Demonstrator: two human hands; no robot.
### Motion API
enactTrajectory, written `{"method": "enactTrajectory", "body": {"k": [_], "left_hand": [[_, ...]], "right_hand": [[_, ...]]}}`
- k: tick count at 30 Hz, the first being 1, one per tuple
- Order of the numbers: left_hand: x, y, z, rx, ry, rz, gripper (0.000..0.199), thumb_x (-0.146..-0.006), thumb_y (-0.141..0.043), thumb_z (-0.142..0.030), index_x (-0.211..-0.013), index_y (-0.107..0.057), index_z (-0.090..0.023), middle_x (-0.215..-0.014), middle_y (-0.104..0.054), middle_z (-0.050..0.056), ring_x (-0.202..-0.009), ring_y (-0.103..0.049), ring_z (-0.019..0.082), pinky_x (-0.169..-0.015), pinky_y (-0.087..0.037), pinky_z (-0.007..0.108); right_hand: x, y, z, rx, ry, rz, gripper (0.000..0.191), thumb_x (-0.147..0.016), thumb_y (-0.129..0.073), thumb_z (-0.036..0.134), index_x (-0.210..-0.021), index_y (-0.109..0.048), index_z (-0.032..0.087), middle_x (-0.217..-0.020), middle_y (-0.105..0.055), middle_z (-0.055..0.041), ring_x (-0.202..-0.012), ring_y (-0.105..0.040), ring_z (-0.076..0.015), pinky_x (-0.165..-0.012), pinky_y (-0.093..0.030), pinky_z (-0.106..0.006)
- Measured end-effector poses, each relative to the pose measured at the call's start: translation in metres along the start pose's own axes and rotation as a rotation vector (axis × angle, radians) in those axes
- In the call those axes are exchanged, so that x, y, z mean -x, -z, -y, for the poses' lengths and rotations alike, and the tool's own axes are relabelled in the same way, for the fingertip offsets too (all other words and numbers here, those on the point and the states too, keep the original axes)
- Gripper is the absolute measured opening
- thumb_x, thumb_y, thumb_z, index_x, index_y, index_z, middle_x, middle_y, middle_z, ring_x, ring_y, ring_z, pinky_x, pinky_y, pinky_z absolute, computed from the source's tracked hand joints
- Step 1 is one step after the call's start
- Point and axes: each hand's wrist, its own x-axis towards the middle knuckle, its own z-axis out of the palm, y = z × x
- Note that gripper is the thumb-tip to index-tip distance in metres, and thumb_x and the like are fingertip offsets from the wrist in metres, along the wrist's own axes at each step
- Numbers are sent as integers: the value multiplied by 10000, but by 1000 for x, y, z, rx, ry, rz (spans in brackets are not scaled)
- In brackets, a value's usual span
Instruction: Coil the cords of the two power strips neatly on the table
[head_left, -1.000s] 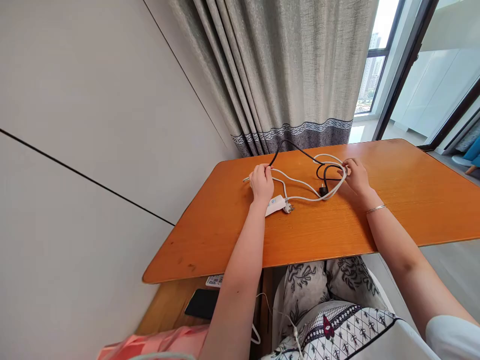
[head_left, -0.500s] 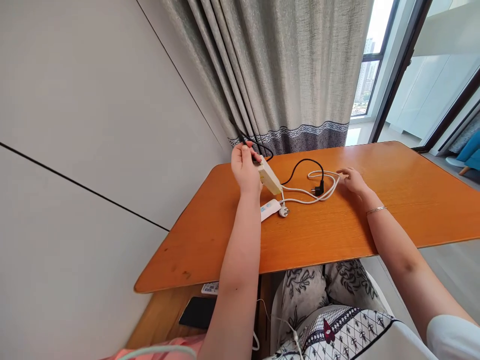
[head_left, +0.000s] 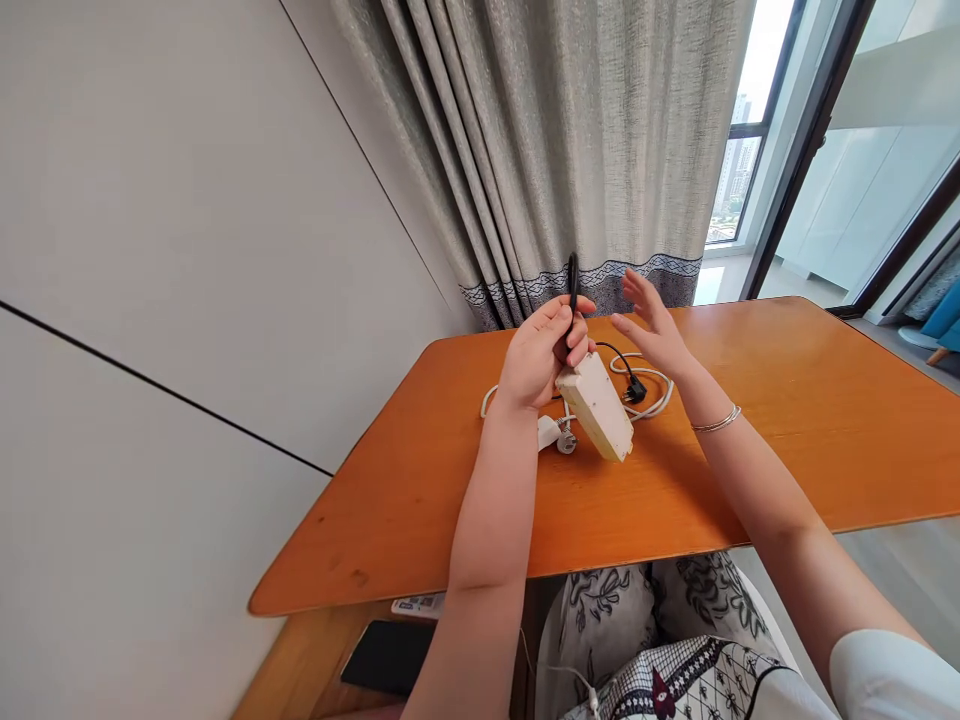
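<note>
My left hand (head_left: 544,350) is closed around a black cable (head_left: 573,285), whose loop sticks up above the fingers. Below these fingers hangs a cream-coloured power strip (head_left: 600,405), tilted, its flat back turned towards me. My right hand (head_left: 651,325) is open in the air to the right, fingers apart, touching nothing. Behind the strip, a black plug (head_left: 635,390) lies on the table beside a coiled white cable (head_left: 661,402). A white power strip (head_left: 548,432), partly hidden by my left wrist, lies near a white plug (head_left: 567,441).
The orange wooden table (head_left: 420,480) stands against a pale wall panel (head_left: 165,220). A grey curtain (head_left: 585,140) hangs at its far edge, with a window to the right. Under the table's front edge, a dark phone-like slab (head_left: 388,655) lies on a wooden surface.
My left hand has moved right with the black cable and cream power strip, which has turned and lifted. My right hand has risen off the table and moved left towards it.
</note>
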Motion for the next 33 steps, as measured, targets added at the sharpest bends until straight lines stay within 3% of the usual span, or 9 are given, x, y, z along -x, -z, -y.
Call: {"method": "enactTrajectory", "body": {"k": [7,11,14,19,22,25,27,29,33], "left_hand": [[7,4,-7,1,70,99,317,-960,-645,-371,-729,-630,-154,-453,-314,-109,-327,-278,18,-514,-492,187],[6,9,-14,89,46,-23,398,-1027,-529,-388,-694,-576,-175,-438,-236,-118,-301,-205,21,-460,-439,168],[3,19,-23,182,-15,-158,453,-1059,-443,-429,-682,-532,-193,-439,-207,-116,-292,-163,29,-428,-393,160],[-2,36,-30,213,-128,-246,460,-1051,-462,-441,-660,-496,-201,-424,-261,-112,-289,-176,29,-416,-385,155],[-3,36,-24,161,-130,-222,456,-1045,-483,-409,-643,-477,-195,-435,-350,-101,-289,-258,24,-447,-447,160],[-3,31,-15,105,-128,-208,436,-1017,-527,-448,-662,-481,-198,-527,-525,-64,-345,-441,46,-513,-537,197],[-2,28,-9,57,-146,-213,420,-988,-566,-485,-688,-495,-200,-654,-652,-19,-469,-601,85,-578,-583,224],[-1,25,-5,-13,-179,-214,408,-972,-589,-496,-706,-512,-198,-798,-734,25,-673,-723,137,-683,-611,253],[-1,22,4,-147,-240,-153,403,-962,-603,-497,-709,-524,-194,-995,-775,73,-1013,-744,218,-934,-580,358]], "right_hand": [[16,-44,-10,-222,-139,367,624,-895,-645,567,-1399,-549,211,-1482,-578,-110,-1390,-519,-253,-1211,-371,-444],[24,-51,-9,-180,-213,594,343,-913,-635,440,-1094,-692,154,-1196,-732,-89,-1161,-651,-241,-1105,-462,-444],[22,-45,-16,-175,-220,495,297,-897,-646,437,-1000,-701,164,-1146,-743,-83,-1132,-655,-219,-1100,-454,-420],[11,-27,-22,-228,-133,71,374,-891,-641,552,-955,-689,187,-963,-745,-69,-972,-698,-199,-966,-528,-395],[10,-19,-8,-145,-3,-157,392,-956,-558,558,-1064,-699,209,-885,-709,-42,-804,-687,-169,-819,-558,-355],[14,-14,18,72,154,-308,378,-1008,-487,504,-1140,-711,229,-955,-716,-62,-836,-672,-181,-797,-552,-350],[19,-12,35,233,260,-292,346,-1015,-489,444,-1129,-724,218,-942,-722,-71,-854,-663,-192,-804,-541,-350],[24,-11,50,369,334,-166,325,-1016,-489,379,-1124,-732,192,-856,-713,-66,-787,-642,-184,-762,-520,-328],[33,-17,72,572,383,136,342,-1026,-446,319,-1114,-733,155,-789,-691,-63,-708,-605,-161,-661,-440,-283]]}}
